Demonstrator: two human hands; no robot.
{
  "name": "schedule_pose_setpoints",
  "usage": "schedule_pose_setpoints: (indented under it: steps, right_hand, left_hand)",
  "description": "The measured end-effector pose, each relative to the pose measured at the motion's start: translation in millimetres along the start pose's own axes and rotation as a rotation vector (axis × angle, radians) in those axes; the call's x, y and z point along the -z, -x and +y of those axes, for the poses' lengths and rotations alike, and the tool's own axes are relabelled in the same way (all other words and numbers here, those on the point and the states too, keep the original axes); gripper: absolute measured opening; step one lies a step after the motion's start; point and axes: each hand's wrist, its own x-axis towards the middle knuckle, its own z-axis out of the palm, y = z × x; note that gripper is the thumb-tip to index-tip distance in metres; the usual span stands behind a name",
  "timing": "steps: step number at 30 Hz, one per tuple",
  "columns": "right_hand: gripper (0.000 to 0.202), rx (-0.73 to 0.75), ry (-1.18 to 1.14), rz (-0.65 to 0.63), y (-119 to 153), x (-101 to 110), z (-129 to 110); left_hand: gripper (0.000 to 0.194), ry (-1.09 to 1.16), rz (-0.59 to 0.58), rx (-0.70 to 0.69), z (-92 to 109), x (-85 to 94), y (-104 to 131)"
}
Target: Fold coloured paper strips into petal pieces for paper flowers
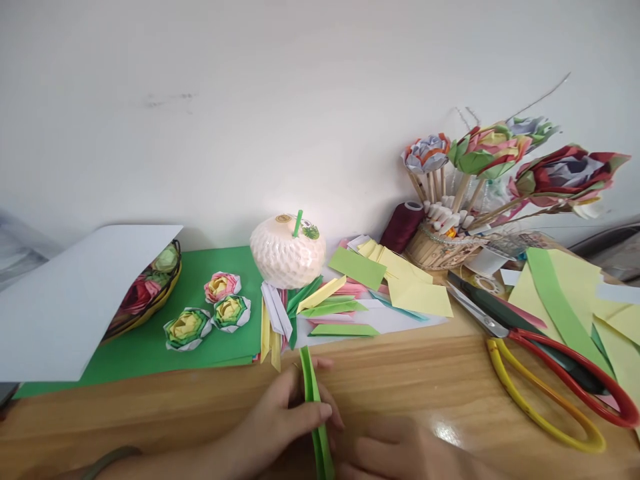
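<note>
A narrow light-green folded paper strip [309,377] stands lengthwise in my left hand [295,407], with the thumb pressed over it and the fingers behind. A crease runs along its length, and its lower end leaves the bottom of the view. My right hand [395,447] is just to the right of that lower end, low over the table. Motion blurs it and its fingertips are partly cut off, so I cannot make out whether it touches the paper. Beyond my left hand lies a pile of folded paper strips [345,330] in green, yellow, white and pink.
Large scissors [520,333] with red and yellow handles lie at right, beside loose paper sheets [540,293]. Behind are a wrapped coconut [287,257], a maroon thread spool [403,227] and a basket of paper flowers [435,250]. Paper rosettes [187,328] sit on green card [200,257] at left.
</note>
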Motion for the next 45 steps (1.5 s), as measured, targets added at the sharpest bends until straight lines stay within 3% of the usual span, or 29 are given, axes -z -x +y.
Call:
schedule_pose_setpoints:
  steps: [2,4,6,9,13,16,18,21,23,26,30,33,38,42,45]
  right_hand:
    - [0.024,-0.096,0.030,0.149,0,7,13]
    - [0.023,-0.391,0.209,0.169,2,11,30]
    - [0.029,-0.560,0.299,0.040,6,11,47]
    - [0.020,-0.594,0.257,-0.124,11,12,60]
    - [0.015,-0.472,0.200,-0.159,10,20,61]
    - [0.015,-0.354,0.333,0.036,5,27,64]
    - [0.016,-0.380,0.532,0.120,1,30,70]
    - [0.025,-0.454,0.746,0.091,-4,33,73]
    - [0.025,-0.378,0.705,0.102,-7,35,65]
    - [0.028,-0.031,0.397,0.065,-12,32,41]
    - [0.026,0.149,0.256,0.000,-18,19,14]
    - [0.026,0.148,0.234,0.016,-18,11,12]
    - [0.034,0.112,0.231,0.002,-14,11,18]
    - [0.028,0.107,0.260,0.017,-11,10,16]
    - [0.028,0.089,0.257,0.011,-10,6,14]
  left_hand:
    - [0.063,-0.003,0.026,0.033,0,-0.2,-1]
    - [0.072,-0.028,0.009,0.079,0,-0.9,-1]
    - [0.084,-0.048,-0.014,0.105,1,-2.3,0]
    - [0.087,-0.067,-0.020,0.134,8,-5.2,1]
    - [0.082,-0.108,-0.021,0.175,17,-7.8,2]
    - [0.070,-0.141,-0.035,0.176,17,-8.4,1]
    - [0.055,-0.171,-0.056,0.174,15,-8.0,1]
    - [0.040,-0.234,-0.069,0.111,13,-4.9,0]
    - [0.031,-0.340,-0.013,-0.005,16,-1.4,-3]
    - [0.021,-0.500,0.064,-0.175,23,2.5,-7]
    - [0.014,-0.465,-0.097,-0.211,30,2.3,-11]
    - [0.015,-0.436,-0.162,-0.162,31,3.0,-11]
    - [0.018,-0.326,-0.132,-0.149,33,5.6,-11]
    - [0.010,-0.334,-0.139,-0.120,34,2.3,-9]
    - [0.028,-0.340,-0.127,-0.104,30,1.8,-7]
